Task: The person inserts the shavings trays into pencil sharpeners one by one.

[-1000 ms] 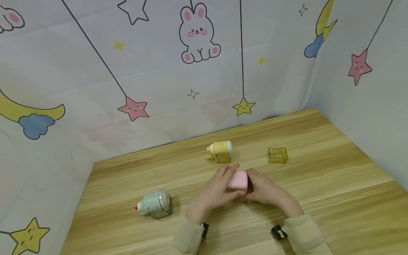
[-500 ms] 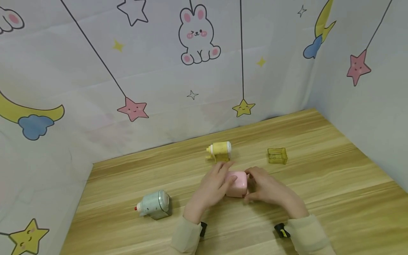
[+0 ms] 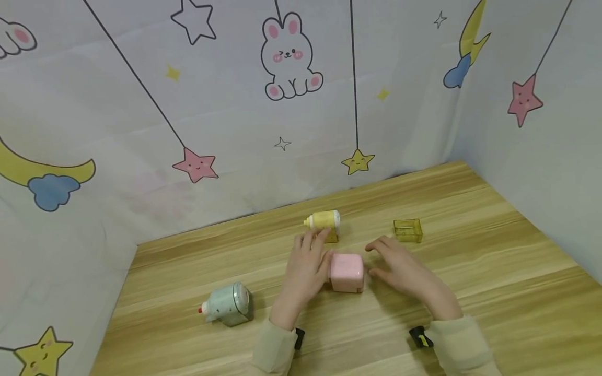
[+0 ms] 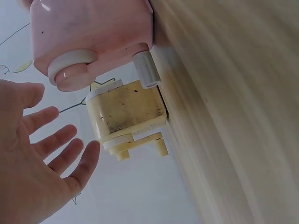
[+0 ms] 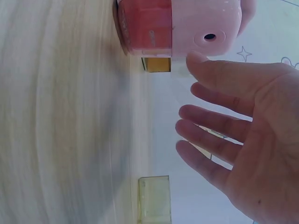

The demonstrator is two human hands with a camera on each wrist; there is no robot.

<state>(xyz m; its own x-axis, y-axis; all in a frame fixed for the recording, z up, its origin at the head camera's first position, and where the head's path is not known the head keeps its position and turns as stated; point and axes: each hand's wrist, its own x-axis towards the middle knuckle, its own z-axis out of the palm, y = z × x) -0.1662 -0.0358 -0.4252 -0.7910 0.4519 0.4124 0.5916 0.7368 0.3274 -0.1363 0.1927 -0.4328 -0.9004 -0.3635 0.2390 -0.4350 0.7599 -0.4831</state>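
A pink crank pencil sharpener (image 3: 347,272) stands on the table between the two hands. My left hand (image 3: 303,269) is at its left side with fingers spread loosely, thumb right at its edge in the head view. To the right of the sharpener, my right hand (image 3: 406,269) is held apart, fingers loosely bent around nothing. In the left wrist view the crank's grey handle (image 4: 147,70) shows on one side. The right wrist view shows the pencil hole (image 5: 210,37) and a red see-through shavings drawer (image 5: 147,28) in place.
Behind the left fingers stands a yellow pencil sharpener (image 3: 324,219). A see-through yellow shavings drawer (image 3: 407,230) lies alone beyond the right hand. At the left is a pale green pencil sharpener (image 3: 228,303). A printed cloth (image 3: 244,120) hangs along the table's back edge.
Both hands have let go of the pink pencil sharpener, which now stands on the table. The left hand has drawn off leftward, the right hand rightward.
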